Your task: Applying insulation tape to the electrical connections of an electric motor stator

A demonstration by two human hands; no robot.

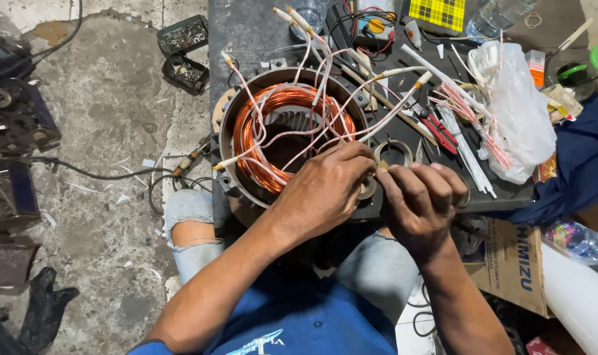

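1. Motor stator (286,131) sits at the near edge of the dark bench (246,33), copper winding exposed, white-sleeved leads fanning upward.
2. Left hand (325,187) rests on the stator's near rim, fingers curled closed; what it grips is hidden.
3. Right hand (421,197), just beside it, is closed, apparently pinching a small lead end.
4. Red-handled pliers (440,131) lie beyond on the bench.
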